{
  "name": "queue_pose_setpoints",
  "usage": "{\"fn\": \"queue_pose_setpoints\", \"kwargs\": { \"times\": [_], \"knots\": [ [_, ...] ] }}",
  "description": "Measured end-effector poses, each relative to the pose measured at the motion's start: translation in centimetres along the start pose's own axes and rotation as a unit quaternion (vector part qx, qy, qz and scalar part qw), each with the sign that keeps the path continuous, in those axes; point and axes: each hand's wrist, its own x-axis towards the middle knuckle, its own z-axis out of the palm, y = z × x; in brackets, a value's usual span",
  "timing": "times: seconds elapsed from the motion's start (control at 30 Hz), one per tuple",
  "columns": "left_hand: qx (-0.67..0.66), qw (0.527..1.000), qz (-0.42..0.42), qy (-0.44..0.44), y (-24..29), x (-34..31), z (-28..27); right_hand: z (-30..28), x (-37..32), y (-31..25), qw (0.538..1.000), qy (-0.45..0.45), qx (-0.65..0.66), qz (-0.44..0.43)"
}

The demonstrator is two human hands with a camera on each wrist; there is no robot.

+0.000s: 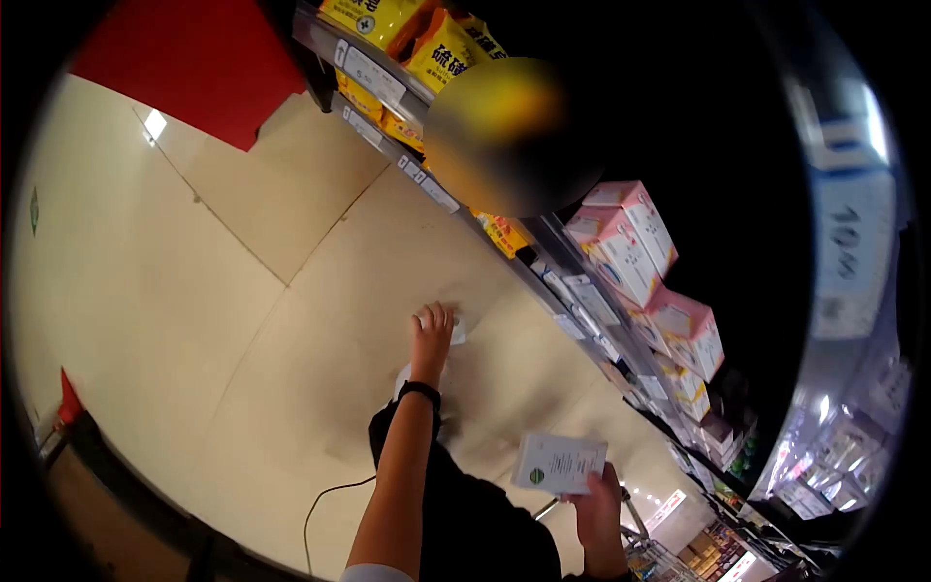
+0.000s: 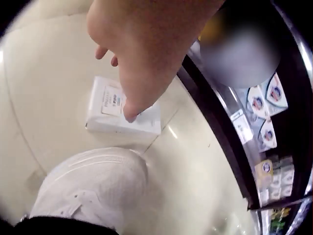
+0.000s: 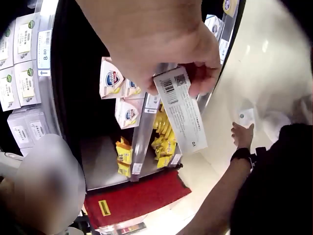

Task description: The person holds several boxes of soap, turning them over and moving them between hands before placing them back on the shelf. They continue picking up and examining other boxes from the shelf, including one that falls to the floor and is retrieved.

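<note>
My right hand [image 1: 596, 504] grips a flat white box [image 1: 561, 463] with a round green mark and printed text. In the right wrist view a barcode side of this held box [image 3: 181, 110] shows, with fingers and thumb at its upper end. My left hand [image 1: 432, 335], with a dark band on its wrist, reaches down to another white box [image 2: 105, 110] on the floor. In the left wrist view the thumb [image 2: 130, 111] overlaps that box's top, while the other fingertips show apart from it on its far side. The palm is hidden.
A white shoe [image 2: 93, 181] stands close beside the floor box. Shelves along the right hold pink-and-white boxes [image 1: 630, 242] and yellow soap packets [image 1: 451, 48]. White boxes [image 3: 24, 36] fill another shelf. A red panel [image 1: 194, 63] stands at upper left; a thin cable [image 1: 310, 514] lies on the floor.
</note>
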Motion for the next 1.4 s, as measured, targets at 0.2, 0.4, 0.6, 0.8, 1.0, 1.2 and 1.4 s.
{"fn": "queue_pose_setpoints", "kwargs": {
  "times": [0.2,0.4,0.6,0.8,1.0,1.2,1.4],
  "knots": [
    [-0.215,0.955,-0.040,-0.198,-0.9,0.5,-2.0,-0.9,-1.2,-0.4,1.000,0.005,0.017,0.002],
    [-0.952,0.090,-0.226,-0.186,-9.8,-5.2,-24.3,1.9,-10.8,-8.3,0.996,-0.060,-0.044,-0.042],
    [-0.977,0.147,-0.027,-0.152,-18.3,-9.2,-55.9,3.3,-28.2,-22.8,0.972,-0.165,0.000,-0.169],
    [-0.907,0.402,0.065,-0.109,-19.9,-8.1,-81.0,2.2,-39.9,-35.0,0.911,-0.201,0.052,-0.357],
    [-0.865,0.474,0.163,-0.017,-17.0,-0.1,-94.6,4.8,-46.2,-46.2,0.808,-0.033,0.058,-0.586],
    [-0.911,0.385,0.141,0.037,-16.8,6.0,-97.1,7.2,-45.1,-57.3,0.726,0.108,-0.244,-0.633],
    [-0.809,0.547,0.211,0.042,-16.1,8.3,-96.4,7.1,-40.9,-60.3,0.649,0.153,-0.452,-0.593]
  ]
}}
